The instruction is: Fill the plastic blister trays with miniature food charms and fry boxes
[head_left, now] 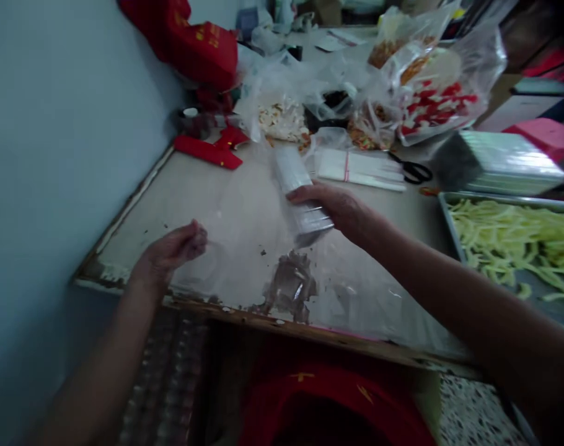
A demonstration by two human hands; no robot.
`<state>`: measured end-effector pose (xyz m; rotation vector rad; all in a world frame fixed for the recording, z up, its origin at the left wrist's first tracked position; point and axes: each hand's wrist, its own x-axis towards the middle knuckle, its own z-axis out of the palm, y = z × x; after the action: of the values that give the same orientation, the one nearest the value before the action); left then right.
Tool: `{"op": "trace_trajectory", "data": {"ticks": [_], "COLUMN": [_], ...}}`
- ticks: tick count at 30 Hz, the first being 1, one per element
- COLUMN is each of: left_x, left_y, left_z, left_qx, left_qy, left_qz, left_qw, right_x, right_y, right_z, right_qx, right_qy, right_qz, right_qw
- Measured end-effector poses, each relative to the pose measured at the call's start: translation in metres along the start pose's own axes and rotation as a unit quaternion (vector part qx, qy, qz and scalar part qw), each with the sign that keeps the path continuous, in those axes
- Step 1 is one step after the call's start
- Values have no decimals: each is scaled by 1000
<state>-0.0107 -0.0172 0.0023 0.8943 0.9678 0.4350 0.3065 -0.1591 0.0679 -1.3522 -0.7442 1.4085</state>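
My right hand (338, 204) grips a clear plastic box (297, 176), tilted over the middle of the worn table (235, 210); its outline is slightly smeared by motion. My left hand (182, 244) is closed in a pinch above the table's left side, and whatever it may hold is too small or too transparent to make out. Beyond the box lies a banded stack of white sleeves (356, 167), with black-handled scissors (414, 172) at its right end. Red folded packaging (210, 152) rests near the wall.
Several clear bags stand at the back, one with red and white pieces (435, 105). On the right, a metal tray (452, 232) holds pale green strips (514, 235), with a stack of clear boxes (505, 161) behind it. A red bag (333, 384) hangs below the table's chipped front edge.
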Motion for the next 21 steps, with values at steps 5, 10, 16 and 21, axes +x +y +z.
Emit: {"op": "trace_trajectory", "data": {"ticks": [5, 10, 16, 21], "left_x": [-1, -15, -33, -1], "left_y": [-36, -32, 9, 33], "left_z": [4, 24, 42, 47], "left_qx": [198, 484, 189, -58], "left_qy": [-44, 61, 114, 90], "left_qz": [-12, 46, 241, 276], "left_qw": [979, 872, 945, 955], "right_x": [17, 28, 52, 86], "right_y": [10, 7, 21, 19], "right_z": [21, 31, 65, 116], "right_qx": [9, -38, -226, -329], "right_qy": [-71, -92, -41, 15], "right_qz": [-33, -56, -120, -225], "right_qw": [997, 993, 966, 917]}}
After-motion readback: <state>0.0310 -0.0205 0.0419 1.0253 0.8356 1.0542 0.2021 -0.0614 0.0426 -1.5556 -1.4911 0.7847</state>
